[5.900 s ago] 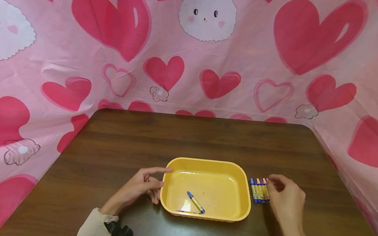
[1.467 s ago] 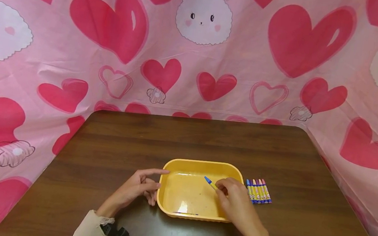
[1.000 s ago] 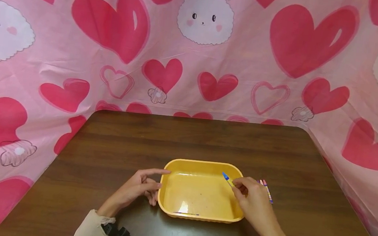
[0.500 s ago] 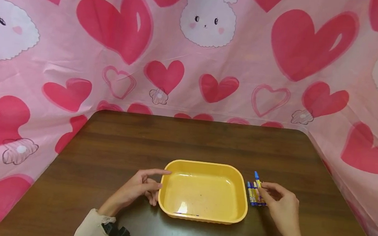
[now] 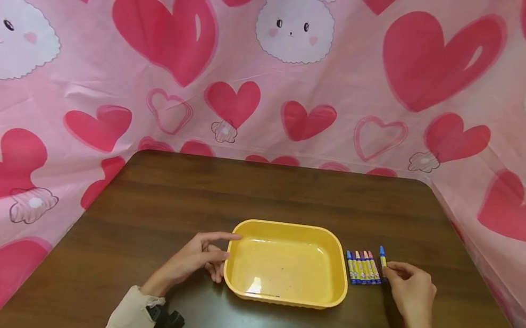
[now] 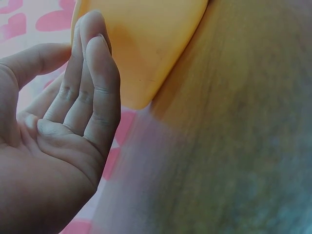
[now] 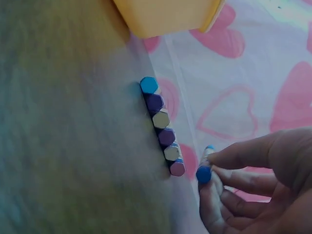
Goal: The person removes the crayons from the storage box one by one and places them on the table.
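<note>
Between thumb and fingertips my right hand [image 5: 414, 295] pinches a blue crayon [image 5: 382, 253], roughly upright, tip pointing away. It stands just right of a row of several crayons [image 5: 364, 268], side by side in blue, purple, cream and pink. In the right wrist view the held crayon's blue end [image 7: 204, 174] sits a small gap from the pink end of the row. A yellow plastic tray [image 5: 287, 265] lies left of the row. My left hand [image 5: 187, 263] touches the tray's left side, index finger extended over the rim and thumb near the outer wall, fingers relaxed.
Everything sits on a dark brown wooden table [image 5: 279, 192]. A pink cloth with hearts and rabbits [image 5: 269, 100] hangs behind and along both sides. A thin dark mark shows along the tray's near inner edge.
The blue crayon lay in the tray at first. My right hand picked it up there, lifted it and carried it right, past the row to its right end. The left hand stayed at the tray.
</note>
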Demonstrator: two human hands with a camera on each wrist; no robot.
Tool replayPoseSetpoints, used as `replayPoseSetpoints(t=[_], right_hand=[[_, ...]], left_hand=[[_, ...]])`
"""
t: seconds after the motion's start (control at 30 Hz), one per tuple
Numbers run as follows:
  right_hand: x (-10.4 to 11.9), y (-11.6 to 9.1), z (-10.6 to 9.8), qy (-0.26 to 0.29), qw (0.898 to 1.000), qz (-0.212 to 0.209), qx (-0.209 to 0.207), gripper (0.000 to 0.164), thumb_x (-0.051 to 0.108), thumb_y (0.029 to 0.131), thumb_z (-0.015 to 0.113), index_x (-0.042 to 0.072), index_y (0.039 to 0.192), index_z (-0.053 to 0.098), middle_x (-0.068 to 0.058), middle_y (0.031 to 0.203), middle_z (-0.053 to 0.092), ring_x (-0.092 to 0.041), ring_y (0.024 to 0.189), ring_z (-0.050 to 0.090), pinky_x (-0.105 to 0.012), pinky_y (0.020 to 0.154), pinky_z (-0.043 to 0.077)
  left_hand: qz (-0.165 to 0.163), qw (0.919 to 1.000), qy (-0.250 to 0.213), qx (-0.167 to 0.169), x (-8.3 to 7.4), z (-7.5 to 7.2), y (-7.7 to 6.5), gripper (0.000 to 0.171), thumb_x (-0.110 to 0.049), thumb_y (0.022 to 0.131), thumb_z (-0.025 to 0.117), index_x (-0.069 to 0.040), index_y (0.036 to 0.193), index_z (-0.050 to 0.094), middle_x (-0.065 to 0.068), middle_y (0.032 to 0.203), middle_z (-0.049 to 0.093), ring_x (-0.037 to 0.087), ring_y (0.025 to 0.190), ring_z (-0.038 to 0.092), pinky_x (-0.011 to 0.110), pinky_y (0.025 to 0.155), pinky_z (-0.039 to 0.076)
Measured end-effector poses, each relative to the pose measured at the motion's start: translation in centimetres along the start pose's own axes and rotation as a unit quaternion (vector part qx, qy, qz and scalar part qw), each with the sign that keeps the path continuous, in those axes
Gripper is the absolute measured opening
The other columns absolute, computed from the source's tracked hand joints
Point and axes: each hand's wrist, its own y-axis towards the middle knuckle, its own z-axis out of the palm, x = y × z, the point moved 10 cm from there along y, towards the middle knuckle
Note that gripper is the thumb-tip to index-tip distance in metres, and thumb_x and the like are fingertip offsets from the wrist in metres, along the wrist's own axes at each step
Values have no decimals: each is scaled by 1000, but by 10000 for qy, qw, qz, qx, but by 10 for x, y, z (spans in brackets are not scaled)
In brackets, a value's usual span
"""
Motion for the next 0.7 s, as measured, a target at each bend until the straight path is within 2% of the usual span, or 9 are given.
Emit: replayPoseSetpoints(t=[0.2,0.7], right_hand=[[-4,4,13,-143,9992,-200,319,20,16,88,74,-2,97,76,-14,86,75,-46,103,63,-55,93,39],[1,8,25,-204,9976,-220,626,21,17,88,74,-2,98,76,-13,87,75,-44,100,64,-55,95,38]], left_hand=[[63,10000,14,-38,1,1,-5,49,0,99,56,8,145,42,11,71,70,19,56,68,31,53,59],[-11,9999,-31,-108,1,-3,-7,48,1,99,55,9,145,41,8,70,69,17,56,67,29,53,58]])
